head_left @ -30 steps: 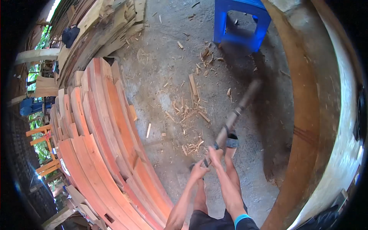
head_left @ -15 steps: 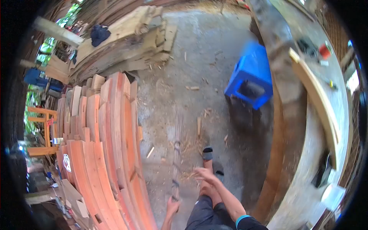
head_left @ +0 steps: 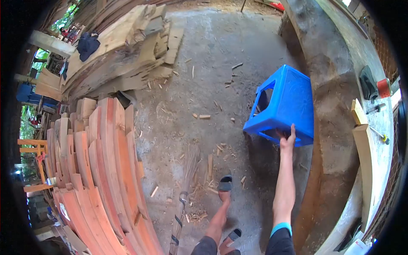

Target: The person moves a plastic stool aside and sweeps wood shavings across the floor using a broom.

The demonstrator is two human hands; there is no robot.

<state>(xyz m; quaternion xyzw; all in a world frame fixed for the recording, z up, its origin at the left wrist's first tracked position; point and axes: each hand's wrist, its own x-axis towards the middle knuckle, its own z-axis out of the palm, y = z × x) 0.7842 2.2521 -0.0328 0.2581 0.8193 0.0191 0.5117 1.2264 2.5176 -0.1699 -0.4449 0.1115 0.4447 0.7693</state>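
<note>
My right hand [head_left: 287, 138] is closed on the near edge of a blue plastic stool [head_left: 297, 100]. The thumb lies on the outside, while the fingers go out of sight behind the stool's edge. To the left, a broom [head_left: 182, 197] with dark bands round its handle points its bristles forward over the floor; its handle runs out of the bottom of the view. My left hand is out of view.
Stacked reddish planks [head_left: 121, 148] stand at the left, with rough slabs [head_left: 140, 55] behind. On the right, a long timber beam [head_left: 329, 127] lies beside a bench carrying a curved wood piece [head_left: 364, 170] and a screwdriver [head_left: 384, 139]. Wood chips [head_left: 205, 116] litter the concrete.
My right hand has reached forward and right and taken hold of the stool, which now sits at a different angle. My left hand, earlier on the broom handle, has left the view.
</note>
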